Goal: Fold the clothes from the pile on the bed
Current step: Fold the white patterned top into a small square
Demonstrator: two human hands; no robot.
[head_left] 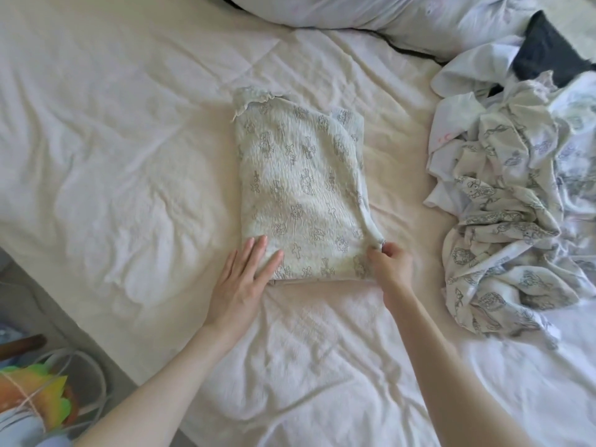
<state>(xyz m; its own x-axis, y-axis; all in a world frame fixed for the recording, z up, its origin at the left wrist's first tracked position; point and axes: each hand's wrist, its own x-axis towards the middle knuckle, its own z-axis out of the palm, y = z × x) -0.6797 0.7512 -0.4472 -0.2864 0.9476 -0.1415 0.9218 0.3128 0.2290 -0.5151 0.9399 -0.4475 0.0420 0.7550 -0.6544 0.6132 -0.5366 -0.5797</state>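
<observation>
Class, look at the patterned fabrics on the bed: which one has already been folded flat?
The cross-print garment in the middle, under both hands; the pile on the right lies crumpled.

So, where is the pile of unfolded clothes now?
In the head view, the pile lies on the bed's right side, beyond the right hand, apart from the folded garment.

Pale cream garment (300, 185) with grey cross print; white sheet (129, 124); grey-printed white pile (509, 201).
</observation>
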